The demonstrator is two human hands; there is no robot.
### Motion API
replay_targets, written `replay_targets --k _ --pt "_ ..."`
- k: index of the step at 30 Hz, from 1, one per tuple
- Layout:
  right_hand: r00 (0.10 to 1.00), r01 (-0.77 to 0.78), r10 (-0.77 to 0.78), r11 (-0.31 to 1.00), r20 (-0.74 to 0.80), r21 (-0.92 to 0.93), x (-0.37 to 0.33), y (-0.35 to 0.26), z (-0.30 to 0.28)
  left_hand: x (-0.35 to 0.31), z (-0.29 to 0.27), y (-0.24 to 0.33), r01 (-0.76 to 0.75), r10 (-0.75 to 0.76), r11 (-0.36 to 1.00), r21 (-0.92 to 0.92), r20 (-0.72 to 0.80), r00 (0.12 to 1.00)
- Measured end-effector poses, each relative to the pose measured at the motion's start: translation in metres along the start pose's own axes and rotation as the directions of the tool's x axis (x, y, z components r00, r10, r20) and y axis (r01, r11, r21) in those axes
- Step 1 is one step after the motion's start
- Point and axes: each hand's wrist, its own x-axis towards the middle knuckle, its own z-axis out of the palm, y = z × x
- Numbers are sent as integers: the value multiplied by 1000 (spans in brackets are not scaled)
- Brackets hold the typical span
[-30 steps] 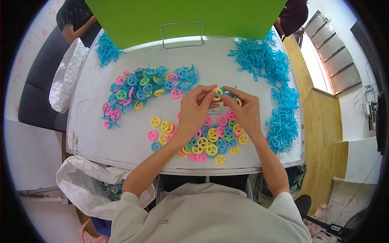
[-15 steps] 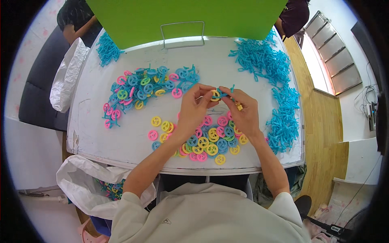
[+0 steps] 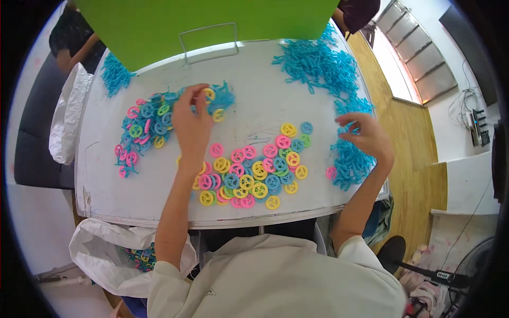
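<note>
My left fingers (image 3: 199,87): curled at mixed mound of wheels and sticks (image 3: 148,110), just beside yellow wheel (image 3: 209,94); blurred, cannot tell whether clamped on piece. My right fingers (image 3: 351,117): apart, over blue stick heap (image 3: 351,161). Loose wheels (image 3: 246,182), pink, yellow, blue, green: on white surface (image 3: 119,199), between left and right fingers, nearer my body. Single pink wheel (image 3: 331,173): bodyward of right fingers, at heap's left edge. Green board (image 3: 207,16): beyond left fingers. White bag (image 3: 87,254): bodyward and left of left fingers.
</note>
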Motion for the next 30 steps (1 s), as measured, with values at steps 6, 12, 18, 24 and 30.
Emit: replay_targets --k 6,12,18,24,30 --pt "988 -22 66 954 140 -298 -2 -19 14 -10 9 17 -300 345 892 337 -79 935" --pt "948 -63 137 965 287 -254 17 -2 19 -42 43 39 -431 405 900 -57 472 783" --pt "961 233 -235 972 -147 -33 16 -24 20 -42 78 28 -493 468 860 -131 588 660" --pt "970 220 -135 841 -203 493 25 -36 37 -40 85 28 -339 247 941 -10 704 666" --pt "979 174 -90 835 -182 522 34 -51 48 -43 95 40 -343 317 937 -64 565 762"
